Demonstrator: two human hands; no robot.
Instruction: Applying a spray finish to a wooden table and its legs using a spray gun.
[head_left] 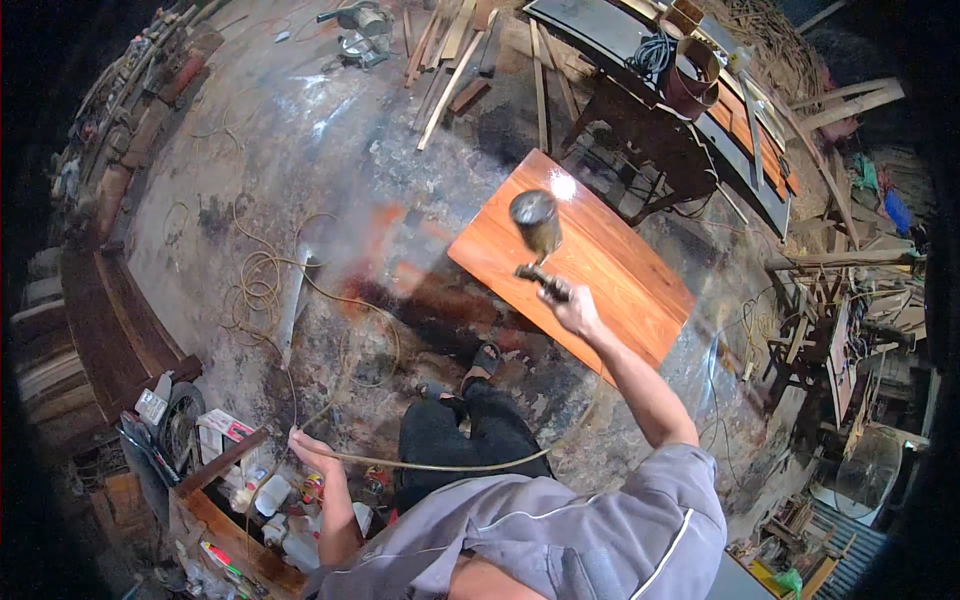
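Note:
My right hand (572,308) grips a spray gun (541,279) with a metal cup (536,218), held over a glossy orange-brown wooden board (630,300) that shows a bright reflection near its far corner. At lower left, my left hand (308,447) has its fingers closed around a yellowish air hose (470,465), which runs across in front of my legs toward the right. Loops of hose (262,280) lie on the stained floor left of the board, beside a pale narrow strip (295,310).
A workbench (745,140) with containers and coiled cable stands at back right. Timber offcuts (450,80) and a metal tool (360,40) lie on the far floor. Dark planks (110,330), a wheel (180,420) and a cluttered box (200,480) are at left; piled wood scraps (840,340) at right.

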